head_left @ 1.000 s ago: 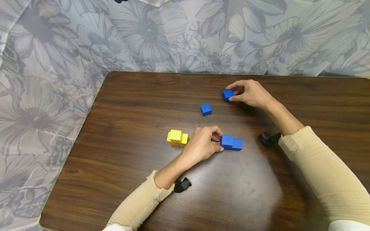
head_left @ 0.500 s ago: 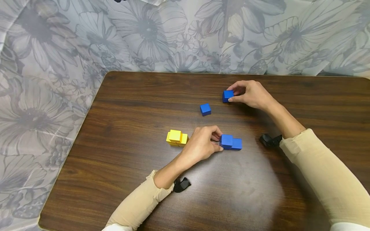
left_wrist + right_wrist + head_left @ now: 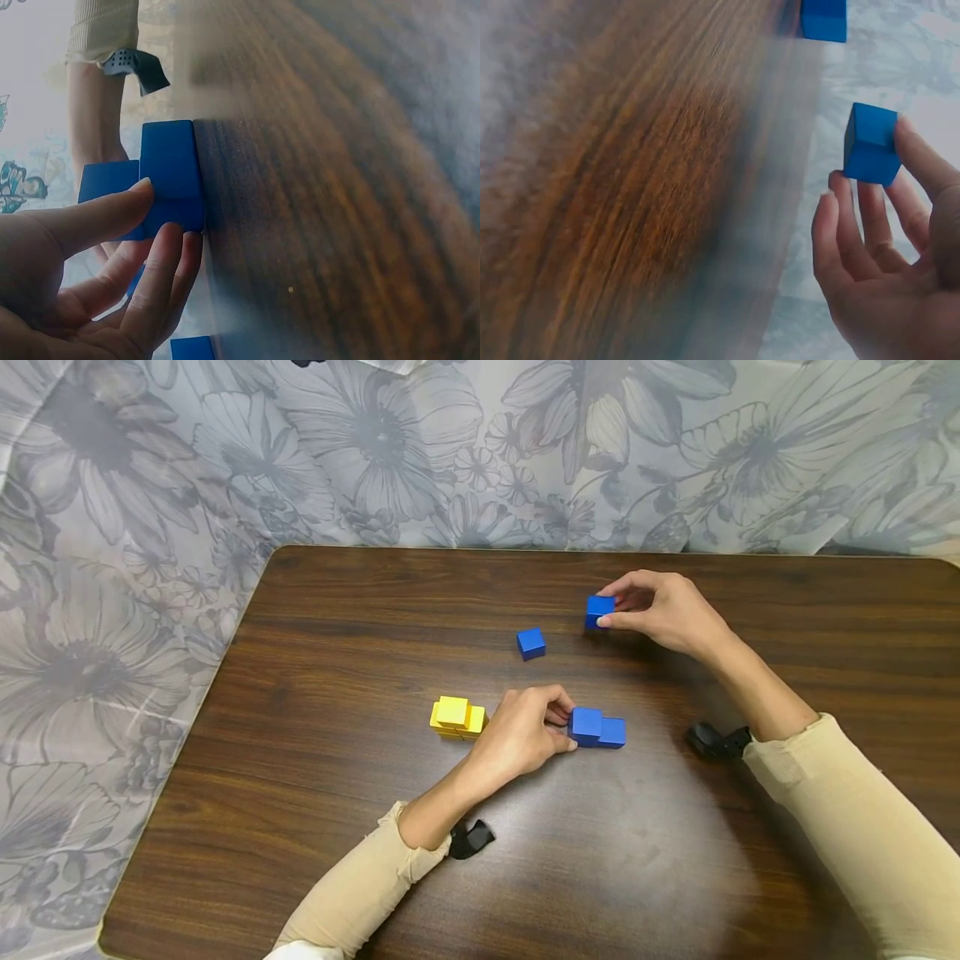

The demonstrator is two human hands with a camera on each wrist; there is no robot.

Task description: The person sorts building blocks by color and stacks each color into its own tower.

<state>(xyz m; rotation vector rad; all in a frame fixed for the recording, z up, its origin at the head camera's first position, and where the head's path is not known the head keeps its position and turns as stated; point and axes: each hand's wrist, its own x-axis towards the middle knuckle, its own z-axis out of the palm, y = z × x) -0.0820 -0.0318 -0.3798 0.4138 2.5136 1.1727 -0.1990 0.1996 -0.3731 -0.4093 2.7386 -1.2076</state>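
In the head view my left hand (image 3: 519, 732) holds the left end of a small group of blue blocks (image 3: 587, 727), one stacked on top at the left, a lower one sticking out to the right. The left wrist view has my thumb on one side of the blue blocks (image 3: 171, 169) and curled fingers on the other. Farther back, my right hand (image 3: 670, 612) pinches a blue cube (image 3: 600, 611) between thumb and fingertips; the right wrist view shows this cube (image 3: 871, 144) raised off the tabletop. Between the hands lies a loose blue cube (image 3: 531, 644).
A small stack of yellow blocks (image 3: 456, 718) stands just left of my left hand. The brown wood-grain table (image 3: 337, 652) ends at the back against a grey floral cloth (image 3: 382, 443). A black strap (image 3: 718, 741) hangs at the right wrist.
My right hand has shifted slightly right and nearer with the blue cube in its fingers. My left hand stays on the blue blocks; the loose cube and yellow stack are unmoved.
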